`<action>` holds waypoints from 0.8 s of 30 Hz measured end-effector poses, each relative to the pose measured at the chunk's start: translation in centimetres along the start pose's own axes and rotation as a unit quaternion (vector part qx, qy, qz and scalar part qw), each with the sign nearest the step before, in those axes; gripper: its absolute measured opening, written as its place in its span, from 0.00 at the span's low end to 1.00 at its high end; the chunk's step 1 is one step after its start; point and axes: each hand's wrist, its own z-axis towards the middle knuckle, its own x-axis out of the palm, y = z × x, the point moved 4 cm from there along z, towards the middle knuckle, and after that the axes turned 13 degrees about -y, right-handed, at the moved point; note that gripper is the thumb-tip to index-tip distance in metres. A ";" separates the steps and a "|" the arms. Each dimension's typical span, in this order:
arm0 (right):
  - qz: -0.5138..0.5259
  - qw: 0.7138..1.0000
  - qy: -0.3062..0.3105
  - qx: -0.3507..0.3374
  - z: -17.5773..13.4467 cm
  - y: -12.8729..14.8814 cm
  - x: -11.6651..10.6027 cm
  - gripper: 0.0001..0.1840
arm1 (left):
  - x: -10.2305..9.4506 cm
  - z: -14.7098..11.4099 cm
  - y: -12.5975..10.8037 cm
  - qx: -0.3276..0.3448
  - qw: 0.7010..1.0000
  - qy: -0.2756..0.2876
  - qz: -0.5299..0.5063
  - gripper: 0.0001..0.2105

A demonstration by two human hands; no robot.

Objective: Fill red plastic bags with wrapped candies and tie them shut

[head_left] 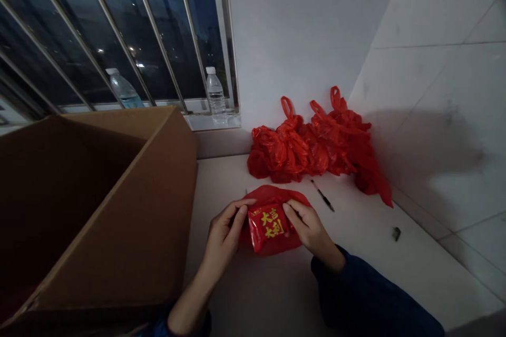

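Note:
Between my two hands is a shiny red packet (269, 225) with yellow Chinese characters on its face. A red plastic bag (276, 247) spreads out under and around it on the white table. My left hand (226, 226) pinches the bag and the packet's upper left corner between thumb and fingers. My right hand (308, 226) is closed at the packet's upper right side, thumb on top, gripping the bag's edge there. The fingers beneath are partly hidden, so how much of each layer they hold is unclear.
A large open cardboard box (169, 210) stands close on my left. Several bunched red plastic bags (312, 145) lie against the wall. A black pen (323, 196) and a small dark object (396, 233) lie to the right. Bottles (215, 96) stand by the barred window.

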 end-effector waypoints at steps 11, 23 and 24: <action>-0.397 0.918 0.010 -0.022 0.4 -1.6 -3.4 0.21 | -0.8 -2.0 0.3 0.204 0.923 0.066 0.320 0.11; -0.415 0.902 0.102 -0.054 -0.9 -2.8 -0.9 0.21 | 1.5 -4.0 2.2 0.188 0.889 0.207 0.362 0.13; -0.460 0.881 0.105 -0.044 -1.1 -2.7 -1.1 0.20 | 1.5 -4.1 2.3 0.183 0.889 0.210 0.364 0.13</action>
